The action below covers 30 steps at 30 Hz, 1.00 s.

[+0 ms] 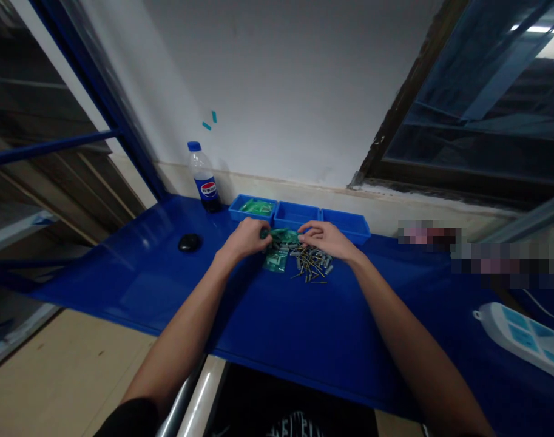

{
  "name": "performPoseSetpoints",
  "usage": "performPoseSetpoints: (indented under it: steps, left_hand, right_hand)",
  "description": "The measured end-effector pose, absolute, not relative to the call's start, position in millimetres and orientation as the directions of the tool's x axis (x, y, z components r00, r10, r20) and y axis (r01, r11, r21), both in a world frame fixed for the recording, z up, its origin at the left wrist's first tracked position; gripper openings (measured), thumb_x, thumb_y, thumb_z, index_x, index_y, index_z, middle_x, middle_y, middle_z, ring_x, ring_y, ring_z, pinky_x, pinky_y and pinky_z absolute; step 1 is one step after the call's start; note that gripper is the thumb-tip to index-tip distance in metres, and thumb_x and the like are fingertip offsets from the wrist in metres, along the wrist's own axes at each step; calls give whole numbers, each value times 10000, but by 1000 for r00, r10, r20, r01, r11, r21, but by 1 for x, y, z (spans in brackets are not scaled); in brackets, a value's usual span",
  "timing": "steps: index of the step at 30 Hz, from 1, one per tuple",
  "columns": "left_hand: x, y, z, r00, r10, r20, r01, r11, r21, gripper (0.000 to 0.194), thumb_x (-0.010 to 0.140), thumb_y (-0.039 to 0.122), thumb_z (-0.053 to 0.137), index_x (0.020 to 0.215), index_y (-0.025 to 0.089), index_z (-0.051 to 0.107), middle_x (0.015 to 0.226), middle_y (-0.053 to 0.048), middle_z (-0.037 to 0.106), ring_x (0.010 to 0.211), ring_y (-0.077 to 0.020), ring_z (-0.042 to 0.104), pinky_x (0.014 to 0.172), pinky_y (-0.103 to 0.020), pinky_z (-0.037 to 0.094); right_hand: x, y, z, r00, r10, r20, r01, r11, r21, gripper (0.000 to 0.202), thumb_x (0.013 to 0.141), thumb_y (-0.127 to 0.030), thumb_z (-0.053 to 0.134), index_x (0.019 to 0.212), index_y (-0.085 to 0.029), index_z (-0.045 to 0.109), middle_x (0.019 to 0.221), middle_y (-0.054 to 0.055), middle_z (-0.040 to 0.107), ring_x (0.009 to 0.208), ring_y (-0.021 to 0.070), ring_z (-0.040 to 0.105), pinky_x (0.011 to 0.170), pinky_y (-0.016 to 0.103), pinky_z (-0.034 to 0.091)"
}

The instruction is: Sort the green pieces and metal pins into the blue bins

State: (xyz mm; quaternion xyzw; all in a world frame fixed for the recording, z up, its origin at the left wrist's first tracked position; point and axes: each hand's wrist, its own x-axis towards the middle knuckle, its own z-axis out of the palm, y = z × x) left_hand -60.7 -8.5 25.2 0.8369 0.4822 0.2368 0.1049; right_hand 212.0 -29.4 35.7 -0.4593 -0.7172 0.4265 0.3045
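Observation:
My left hand (250, 237) pinches the left end of a green translucent plastic bag (284, 235). At its right end, the fingers of my right hand (327, 240) are closed on the same bag, which is stretched between both hands. Just below lies another small green bag (275, 261) with light pieces inside, flat on the blue tabletop. Beside it, under my right hand, is a loose pile of thin brass-coloured screws or pins and grey cylindrical pieces (310, 260). My fingertips partly hide the held bag's ends.
Three blue bins stand along the wall: the left bin (233, 214) holds green bags, then come a middle bin (297, 213) and a right bin (357, 226). A cola bottle (207, 182) and a black rounded object (190, 243) stand left. A white case (508, 331) lies right.

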Motion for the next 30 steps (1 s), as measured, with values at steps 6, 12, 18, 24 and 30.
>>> performPoseSetpoints:
  steps: [6,12,18,24,30]
  left_hand:
    - [-51,-11,29,236,878,417,522,-476,707,244,907,336,634,975,152,780,954,-120,761,808,-228,701,725,-333,543]
    - [-37,-13,23,251,951,181,80,-207,975,329,748,398,843,909,124,759,804,-73,756,653,-160,684,638,-290,583]
    - [-36,-14,26,281,948,148,-20,-149,989,350,707,421,878,799,121,724,684,-29,701,600,-105,634,610,-226,532]
    - [-52,-5,24,317,929,189,142,-244,959,346,848,481,727,902,142,765,831,-73,768,711,-164,697,690,-272,556]
    - [-87,6,14,150,933,327,706,-333,625,279,935,377,617,865,173,795,866,-93,791,822,-238,734,771,-308,539]
  right_hand:
    - [198,-31,31,-286,950,125,345,224,-912,274,856,-379,752,1069,-217,694,943,83,776,859,234,754,827,394,588]
    - [180,-32,24,-249,965,77,192,127,-973,412,766,-461,839,1055,-196,712,869,77,785,793,235,755,742,379,600]
    - [177,-31,19,-196,981,8,20,12,-1000,419,639,-454,934,873,-157,755,689,63,758,610,176,701,587,283,542]
    - [171,-21,13,-104,993,50,48,55,-997,347,667,-415,909,880,-174,780,852,85,800,706,208,739,638,316,595]
    - [133,24,38,-116,855,505,612,462,-641,275,890,-234,693,1155,-224,768,1019,72,807,941,260,758,911,405,585]
